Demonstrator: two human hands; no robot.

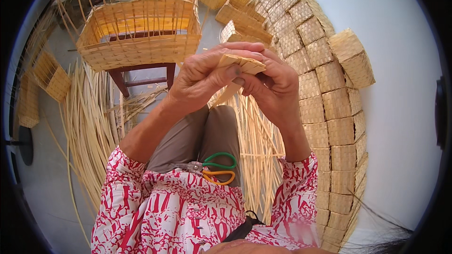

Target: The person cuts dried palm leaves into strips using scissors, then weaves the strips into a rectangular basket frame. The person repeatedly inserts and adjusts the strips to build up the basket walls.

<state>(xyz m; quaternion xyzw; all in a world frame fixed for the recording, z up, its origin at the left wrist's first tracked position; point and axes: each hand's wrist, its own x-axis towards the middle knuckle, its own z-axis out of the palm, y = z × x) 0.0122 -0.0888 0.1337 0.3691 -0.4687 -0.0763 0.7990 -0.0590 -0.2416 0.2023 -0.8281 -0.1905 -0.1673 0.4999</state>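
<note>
In front of my knees, both hands hold a small pale piece of flat woven strips [242, 64]. My left hand [200, 74] pinches it with the thumb on top and the fingers curled behind. My right hand [275, 82] closes on its right side, thumb below and fingers over the far edge. A flat tail of strip [227, 95] hangs from the piece beneath my hands. On my lap rest scissors [214, 167] with one green and one orange handle loop.
An unfinished woven basket [136, 56], with upright strips rising from it, sits on a dark wooden stool [148, 74] at the far left. Loose strips [89, 108] cover the floor on the left, and more [259, 160] lie right of my legs. Stacked woven boxes [329, 103] form a curved row on the right.
</note>
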